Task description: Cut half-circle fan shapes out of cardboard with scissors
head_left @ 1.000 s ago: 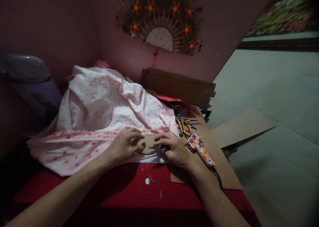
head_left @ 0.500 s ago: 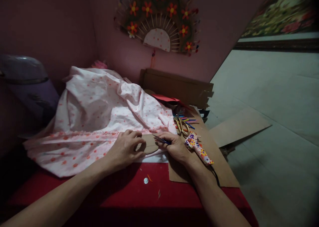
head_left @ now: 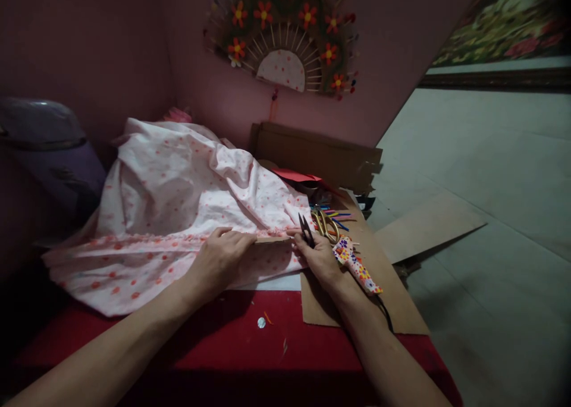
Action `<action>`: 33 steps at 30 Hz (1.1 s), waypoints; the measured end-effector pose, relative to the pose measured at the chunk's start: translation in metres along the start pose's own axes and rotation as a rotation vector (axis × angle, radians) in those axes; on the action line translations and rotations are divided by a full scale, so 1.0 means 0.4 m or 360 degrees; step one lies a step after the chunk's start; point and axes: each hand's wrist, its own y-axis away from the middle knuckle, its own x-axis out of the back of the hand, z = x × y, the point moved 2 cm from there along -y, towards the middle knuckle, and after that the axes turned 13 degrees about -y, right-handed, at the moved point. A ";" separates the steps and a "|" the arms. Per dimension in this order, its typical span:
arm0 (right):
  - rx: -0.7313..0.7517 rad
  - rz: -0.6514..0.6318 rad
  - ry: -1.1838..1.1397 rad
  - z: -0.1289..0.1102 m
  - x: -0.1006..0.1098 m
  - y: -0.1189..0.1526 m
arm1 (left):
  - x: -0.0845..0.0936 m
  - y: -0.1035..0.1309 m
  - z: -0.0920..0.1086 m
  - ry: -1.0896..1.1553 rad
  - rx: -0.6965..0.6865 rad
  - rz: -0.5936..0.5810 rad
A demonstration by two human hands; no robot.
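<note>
My left hand (head_left: 225, 255) is closed on a piece of cardboard (head_left: 271, 240), seen nearly edge-on just above the fabric. A small dark pair of scissors (head_left: 306, 231) is gripped in my right hand (head_left: 319, 258), blades pointing up and slightly parted. The right fingertips lie close to the cardboard's right end; whether they touch it I cannot tell. Beneath both hands spreads pale pink fabric with red dots (head_left: 178, 187), bunched high at the back left. Beside the right hand lie large gold-handled scissors (head_left: 328, 225) and a flower-patterned glue gun (head_left: 357, 266).
A cardboard sheet (head_left: 401, 312) lies on the red tabletop (head_left: 214, 341) at the right. Coloured sticks (head_left: 341, 218) and red paper (head_left: 297, 175) are behind the hands. A decorated fan (head_left: 281, 38) hangs on the wall. Another cardboard piece (head_left: 432, 228) sticks out over the floor.
The cardboard has been lifted and tilted from lying flat to nearly edge-on. In my right hand the small scissors have swung from pointing left to pointing up.
</note>
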 end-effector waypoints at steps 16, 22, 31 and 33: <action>0.0054 -0.0074 -0.0120 -0.034 -0.019 0.014 | -0.031 -0.005 -0.008 0.1911 0.1363 -0.0335; 0.0158 -0.0119 0.0146 -0.025 -0.023 0.008 | -0.034 -0.004 -0.013 0.1290 0.1119 -0.0318; 0.0372 -0.0165 0.0693 -0.040 -0.025 0.024 | -0.035 -0.006 -0.014 0.0749 0.0683 -0.0266; 0.0412 -0.0151 0.0777 -0.038 -0.025 0.026 | -0.040 -0.004 -0.013 0.0709 0.0644 -0.0275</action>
